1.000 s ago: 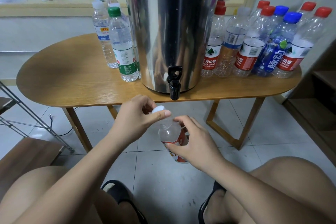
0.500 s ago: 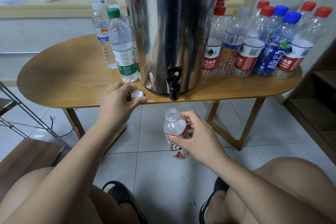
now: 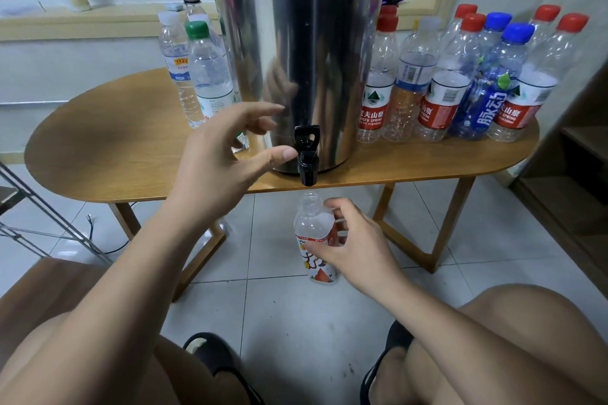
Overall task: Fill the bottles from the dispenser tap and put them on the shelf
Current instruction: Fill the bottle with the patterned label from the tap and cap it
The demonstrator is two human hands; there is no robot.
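Uncapped bottle (image 3: 315, 235), clear and apparently empty, upright in the air below the near edge of the worktop (image 3: 108, 154), mouth directly under the black tap (image 3: 307, 156) with a small gap. Right hand (image 3: 360, 248) wraps its fingers round the bottle's middle at the label. Left hand (image 3: 223, 154) is spread wide and holds nothing, thumb tip just beside the tap's left side; contact cannot be confirmed. No water seen flowing. Tap sits low on the steel dispenser (image 3: 302, 43), with capped bottles (image 3: 444, 85) grouped to its right and a few more to its left. Judged step: filling about to begin. Next move calls for working the tap lever with the left hand while keeping the mouth centred beneath the spout.
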